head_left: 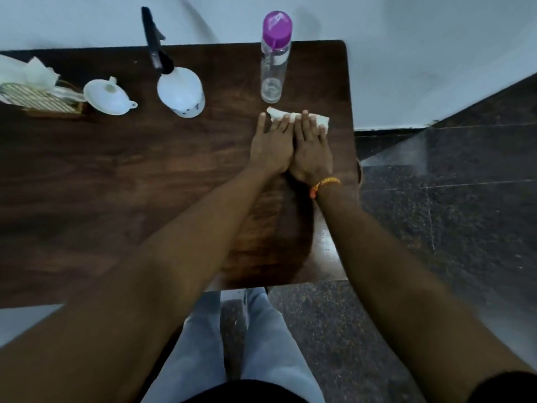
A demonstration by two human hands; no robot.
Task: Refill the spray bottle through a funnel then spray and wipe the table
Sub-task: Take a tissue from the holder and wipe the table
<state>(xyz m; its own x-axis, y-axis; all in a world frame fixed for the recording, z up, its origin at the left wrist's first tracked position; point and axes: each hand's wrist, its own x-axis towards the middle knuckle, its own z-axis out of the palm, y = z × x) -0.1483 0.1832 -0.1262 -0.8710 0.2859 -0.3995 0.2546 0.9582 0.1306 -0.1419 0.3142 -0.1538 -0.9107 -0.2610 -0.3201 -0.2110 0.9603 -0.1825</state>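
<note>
Pressing a folded white tissue (293,116) flat against the dark wooden table (116,175), I have both hands side by side on it, at about one o'clock from the table's middle and near the right edge. My left hand (271,145) lies with its fingers straight and spread over the tissue's left part; my right hand (312,149) lies the same way over the right part, fingers straight, nothing curled round the paper. The two hands touch along their inner edges. An orange thread band (325,184) sits on my right wrist.

Just beyond the tissue, at twelve o'clock from my hands, stands a clear water bottle (274,68) with a purple cap, upright and looking nearly empty. At ten o'clock from my hands stands the white spray bottle (181,93), its black trigger head pointing toward the far edge. Farther on, at nine o'clock from the spray bottle, the white funnel (107,96) rests on the table, touching a wooden tissue holder (43,101) with loose tissues at the far left corner.
</note>
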